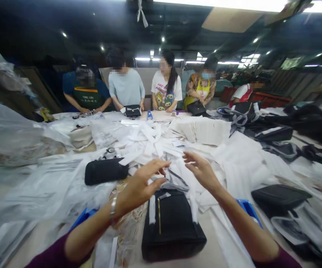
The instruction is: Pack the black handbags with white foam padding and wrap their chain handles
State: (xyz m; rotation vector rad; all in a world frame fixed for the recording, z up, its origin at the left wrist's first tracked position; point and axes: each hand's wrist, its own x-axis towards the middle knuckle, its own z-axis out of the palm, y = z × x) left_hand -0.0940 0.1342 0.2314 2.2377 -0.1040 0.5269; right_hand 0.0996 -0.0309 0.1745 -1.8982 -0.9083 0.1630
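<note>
A black bag (pixel 174 230) stands in front of me on the table, with a gold zipper down its front. White wrapping covers its two side straps, and grey-edged strap material (pixel 177 182) lies at its top. My left hand (pixel 147 180) is raised over the bag's upper left, fingers stretched and thumb apart, with nothing clearly held. On the other side, my right hand (pixel 201 169) hovers above and beyond the bag's upper right, its fingers spread and bare. Left of my left hand lies a black oblong pouch (pixel 105 171) on white sheets.
White paper strips (pixel 150 137) and a stack of white sheets (pixel 208 130) cover the table's middle. Blue bins (pixel 248 212) show beside both forearms. Black bags (pixel 280 201) are piled at right, and clear plastic (pixel 16 130) at left. Several co-workers (pixel 126 87) work across the table.
</note>
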